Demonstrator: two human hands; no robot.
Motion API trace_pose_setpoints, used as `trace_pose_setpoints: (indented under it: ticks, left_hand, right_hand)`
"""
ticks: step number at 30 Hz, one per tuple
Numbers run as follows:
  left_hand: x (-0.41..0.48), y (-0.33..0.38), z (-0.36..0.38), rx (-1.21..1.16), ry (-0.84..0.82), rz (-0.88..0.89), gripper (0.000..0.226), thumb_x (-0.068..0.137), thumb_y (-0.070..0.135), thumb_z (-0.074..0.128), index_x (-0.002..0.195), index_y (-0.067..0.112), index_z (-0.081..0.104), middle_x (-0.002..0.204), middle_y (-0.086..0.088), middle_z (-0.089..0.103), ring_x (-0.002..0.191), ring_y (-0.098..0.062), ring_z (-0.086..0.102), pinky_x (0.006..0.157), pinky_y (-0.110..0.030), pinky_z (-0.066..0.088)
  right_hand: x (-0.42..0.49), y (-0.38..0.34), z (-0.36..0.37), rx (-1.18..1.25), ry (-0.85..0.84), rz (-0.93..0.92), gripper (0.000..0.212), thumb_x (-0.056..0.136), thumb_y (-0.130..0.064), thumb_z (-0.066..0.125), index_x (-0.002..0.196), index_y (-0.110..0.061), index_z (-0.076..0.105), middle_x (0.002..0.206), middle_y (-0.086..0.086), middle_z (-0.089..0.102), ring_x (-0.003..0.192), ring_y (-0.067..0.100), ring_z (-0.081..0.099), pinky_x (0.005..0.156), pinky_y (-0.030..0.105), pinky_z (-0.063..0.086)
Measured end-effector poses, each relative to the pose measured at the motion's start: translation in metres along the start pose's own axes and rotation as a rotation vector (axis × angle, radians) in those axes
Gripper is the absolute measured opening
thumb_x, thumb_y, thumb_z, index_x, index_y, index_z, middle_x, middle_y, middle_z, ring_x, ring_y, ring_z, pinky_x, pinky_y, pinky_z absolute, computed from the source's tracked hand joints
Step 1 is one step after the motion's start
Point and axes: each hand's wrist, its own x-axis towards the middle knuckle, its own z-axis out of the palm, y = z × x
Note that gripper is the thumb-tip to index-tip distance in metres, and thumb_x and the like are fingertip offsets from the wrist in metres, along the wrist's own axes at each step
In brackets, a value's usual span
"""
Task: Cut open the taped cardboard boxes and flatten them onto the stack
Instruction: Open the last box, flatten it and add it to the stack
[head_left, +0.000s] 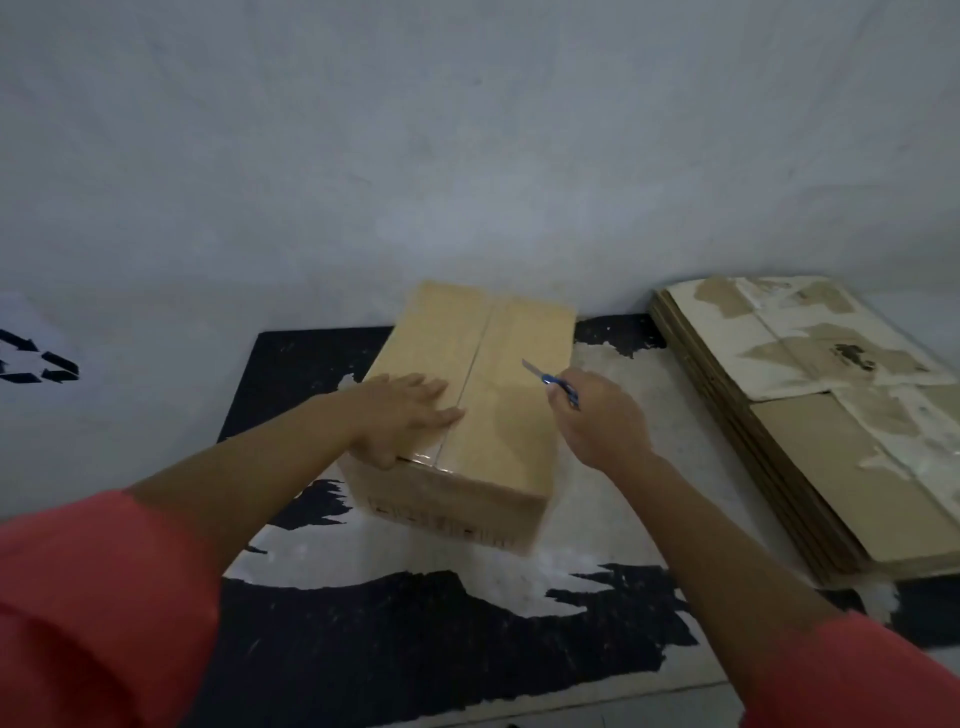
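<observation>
A closed brown cardboard box (511, 415) sits on a black mat with worn white patches (415, 649), its clear-taped centre seam (475, 358) intact along the top. The left hand (405, 415) lies flat on the box top left of the seam, fingers straight and together, thumb hooked over the near edge. The right hand (597, 415) grips a blue-handled utility knife (550, 382), its blade out and pointing up-left over the box top. A stack of flattened brown cardboard sheets (810, 467) lies to the right, apart from the box. A white sheet printed with a recycling symbol (36, 358) lies far left.
</observation>
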Motion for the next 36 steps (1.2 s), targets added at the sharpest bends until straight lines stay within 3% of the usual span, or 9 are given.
trace_pose_setpoints:
  ticks: [5, 11, 15, 19, 21, 28, 30, 32, 36]
  left_hand:
    - [-0.010, -0.017, 0.004, 0.039, 0.013, -0.021, 0.088, 0.092, 0.029, 0.056, 0.152, 0.037, -0.007, 0.158, -0.012, -0.001, 0.144, -0.034, 0.011, 0.114, -0.048, 0.028]
    - [-0.003, 0.021, 0.009, -0.576, 0.103, -0.319, 0.073, 0.086, 0.076, 0.033, 0.150, 0.042, 0.020, 0.160, -0.003, 0.008, 0.146, -0.032, 0.009, 0.114, -0.054, 0.024]
    - [-0.001, 0.061, 0.024, -0.824, 0.124, -0.604, 0.092, 0.082, 0.078, 0.038, 0.151, 0.039, -0.011, 0.154, -0.009, -0.034, 0.143, -0.041, -0.024, 0.111, -0.066, 0.012]
    - [0.001, 0.044, 0.028, -0.665, 0.082, -0.774, 0.124, 0.062, 0.094, 0.037, 0.144, 0.032, -0.032, 0.147, -0.020, -0.041, 0.142, -0.052, -0.006, 0.107, -0.060, 0.033]
    - [0.007, 0.036, 0.031, -0.752, 0.065, -0.736, 0.127, 0.064, 0.090, 0.046, 0.145, 0.029, -0.030, 0.147, -0.022, -0.041, 0.144, -0.048, 0.007, 0.108, -0.053, 0.033]
    - [0.011, 0.008, 0.023, -1.116, 0.252, -0.588, 0.142, 0.062, 0.041, 0.088, 0.150, 0.021, -0.023, 0.158, -0.007, -0.022, 0.147, -0.033, 0.009, 0.114, -0.045, 0.025]
    - [0.008, -0.009, 0.017, -1.128, 0.298, -0.573, 0.134, 0.067, 0.024, 0.086, 0.150, 0.019, -0.020, 0.158, -0.007, -0.016, 0.143, -0.035, 0.017, 0.108, -0.041, 0.032]
    - [0.012, -0.027, 0.014, -1.196, 0.366, -0.557, 0.121, 0.072, 0.013, 0.079, 0.152, 0.019, -0.012, 0.156, -0.004, -0.013, 0.139, -0.034, 0.022, 0.100, -0.038, 0.037]
    - [0.029, -0.055, 0.013, -1.228, 0.512, -0.558, 0.109, 0.072, 0.016, 0.079, 0.154, 0.015, 0.006, 0.156, -0.009, 0.003, 0.143, -0.028, 0.011, 0.107, -0.040, 0.031]
  right_hand:
    - [0.037, 0.000, 0.005, -0.117, -0.219, 0.003, 0.036, 0.099, -0.036, 0.040, 0.123, -0.013, 0.052, 0.117, 0.009, 0.044, 0.089, 0.028, 0.054, 0.080, 0.036, 0.044]
    - [0.083, 0.007, 0.009, -0.181, -0.311, 0.018, 0.059, 0.093, -0.055, 0.044, 0.138, -0.017, 0.041, 0.146, 0.008, 0.030, 0.118, 0.031, 0.050, 0.092, 0.036, 0.040]
    - [0.120, 0.012, 0.011, -0.210, -0.368, 0.034, 0.088, 0.082, -0.070, 0.050, 0.149, -0.019, 0.024, 0.156, 0.005, 0.019, 0.135, 0.031, 0.036, 0.102, 0.041, 0.037]
    - [0.144, 0.016, 0.011, -0.146, -0.490, 0.020, 0.108, 0.070, -0.072, 0.062, 0.152, -0.019, 0.015, 0.157, 0.007, 0.021, 0.140, 0.030, 0.030, 0.109, 0.046, 0.032]
    - [0.147, 0.019, 0.013, -0.107, -0.511, 0.028, 0.109, 0.068, -0.071, 0.066, 0.152, -0.021, 0.017, 0.156, 0.007, 0.025, 0.139, 0.029, 0.031, 0.110, 0.044, 0.032]
    - [0.131, 0.025, -0.004, -0.034, -0.385, 0.151, 0.103, 0.061, -0.066, 0.074, 0.142, -0.014, 0.039, 0.142, 0.006, 0.045, 0.126, 0.028, 0.047, 0.098, 0.039, 0.042]
    - [0.120, 0.029, -0.013, 0.004, -0.359, 0.241, 0.085, 0.056, -0.066, 0.077, 0.118, -0.012, 0.054, 0.116, 0.006, 0.058, 0.104, 0.023, 0.058, 0.078, 0.034, 0.047]
    - [0.102, 0.030, -0.019, -0.006, -0.386, 0.324, 0.074, 0.055, -0.068, 0.076, 0.093, -0.010, 0.050, 0.091, 0.004, 0.052, 0.087, 0.021, 0.058, 0.064, 0.029, 0.042]
    - [0.056, 0.025, -0.014, 0.083, -0.313, 0.436, 0.074, 0.067, -0.065, 0.071, 0.115, -0.014, 0.048, 0.096, 0.004, 0.054, 0.097, 0.025, 0.058, 0.077, 0.032, 0.043]
